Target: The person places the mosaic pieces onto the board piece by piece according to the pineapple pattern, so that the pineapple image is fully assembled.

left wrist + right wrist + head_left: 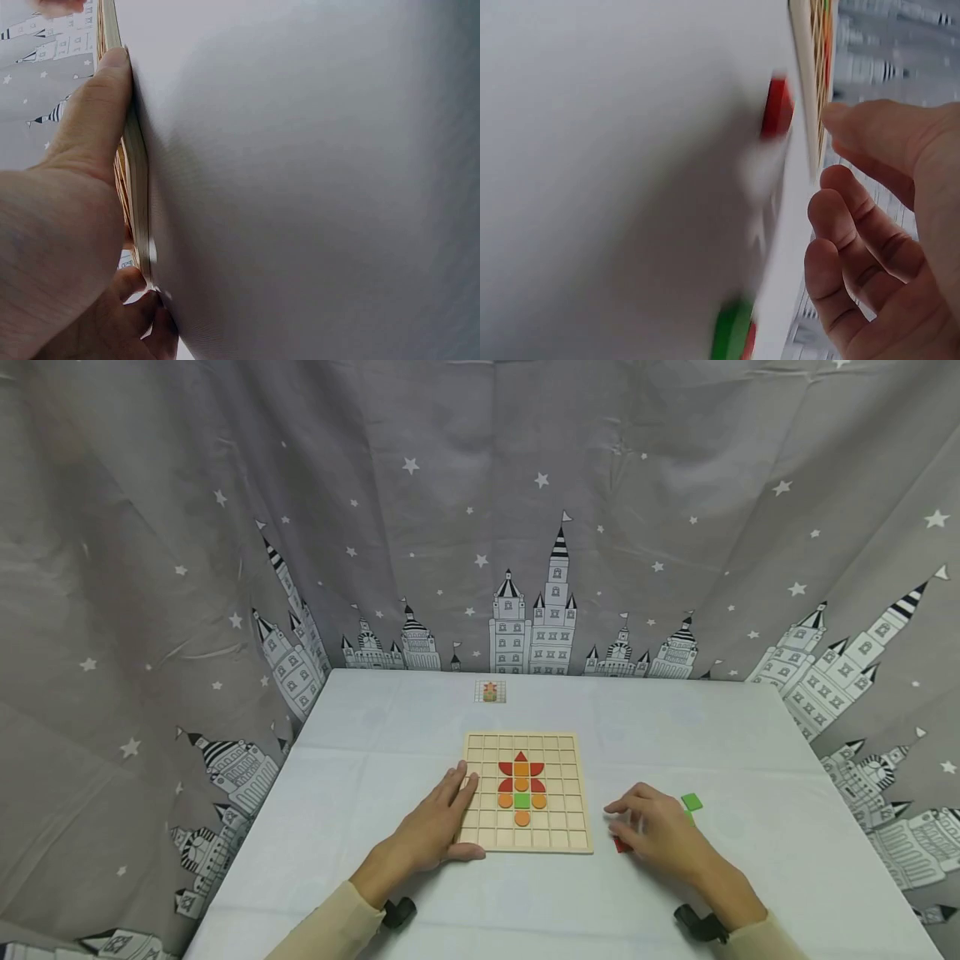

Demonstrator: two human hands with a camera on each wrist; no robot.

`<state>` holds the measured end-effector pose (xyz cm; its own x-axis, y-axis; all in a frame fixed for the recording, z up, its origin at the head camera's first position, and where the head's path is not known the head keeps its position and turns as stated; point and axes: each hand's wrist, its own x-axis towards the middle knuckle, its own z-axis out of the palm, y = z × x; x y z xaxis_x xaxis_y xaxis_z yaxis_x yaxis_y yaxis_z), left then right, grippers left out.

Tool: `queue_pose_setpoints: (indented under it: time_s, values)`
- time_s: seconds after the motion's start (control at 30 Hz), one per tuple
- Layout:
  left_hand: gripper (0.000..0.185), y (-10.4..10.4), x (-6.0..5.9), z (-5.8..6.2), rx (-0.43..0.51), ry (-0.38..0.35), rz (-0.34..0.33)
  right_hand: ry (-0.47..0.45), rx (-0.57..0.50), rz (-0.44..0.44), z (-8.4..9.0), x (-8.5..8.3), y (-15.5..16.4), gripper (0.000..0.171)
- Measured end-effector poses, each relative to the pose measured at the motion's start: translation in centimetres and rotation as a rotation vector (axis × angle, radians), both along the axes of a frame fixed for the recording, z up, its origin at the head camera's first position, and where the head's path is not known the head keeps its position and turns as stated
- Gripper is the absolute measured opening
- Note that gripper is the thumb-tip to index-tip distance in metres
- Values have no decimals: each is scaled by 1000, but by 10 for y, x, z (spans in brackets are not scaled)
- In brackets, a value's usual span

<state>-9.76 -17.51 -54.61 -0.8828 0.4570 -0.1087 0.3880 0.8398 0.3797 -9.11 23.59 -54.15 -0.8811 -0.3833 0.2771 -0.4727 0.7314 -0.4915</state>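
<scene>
The left hand (429, 833) lies flat, fingers straight, pressing the left edge of the square wooden grid board (525, 792) on the white table (360, 760). The right hand (660, 832) hovers, fingers loosely curled and holding nothing, over a red wooden piece (621, 845). A bump could scatter the flower pattern. The green square piece (692, 802) sits close by.

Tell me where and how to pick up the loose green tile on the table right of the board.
Pinch the green tile across two opposite straight edges, coming from above. It is a thin flat square lying on the table, so only its edges offer hold. The right hand is nearest; approaching from its near side looks easiest, since its far and right sides lie open.
</scene>
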Motion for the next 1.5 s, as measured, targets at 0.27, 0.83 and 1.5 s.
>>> queue_pose_setpoints:
  time_s: [0.27,0.83,1.5]
  values:
    - [126,-1,2,3,2,-14,7,6,33,-93,-7,14,50,33]
    - [128,0,4,6,5,-12,10,-123,18,-125,-6,25,88,37]
    - [127,0,1,3,15,-13,2,-140,21,-70,-2,24,83,37]
